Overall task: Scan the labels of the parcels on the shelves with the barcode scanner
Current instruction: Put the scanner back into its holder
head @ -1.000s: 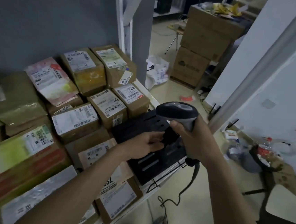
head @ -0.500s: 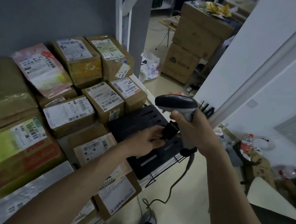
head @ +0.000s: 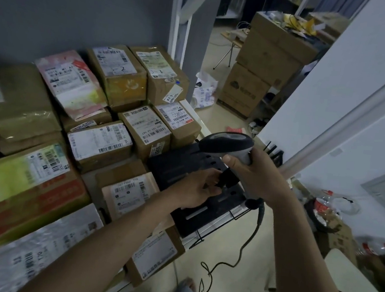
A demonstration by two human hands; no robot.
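The right hand curls its fingers round the grip of the barcode scanner, held just above the black tray at the shelf's right end. The scanner's head runs lengthwise level, its nose pointing left toward the parcels beside the tray; its grip slants down to the cable, which hangs below the tray's front edge. The left hand, over the tray, pinches a small black piece under the scanner's head

Stacked cardboard boxes across the floor, white plastic bag beside them, black slotted tray on shelf edge
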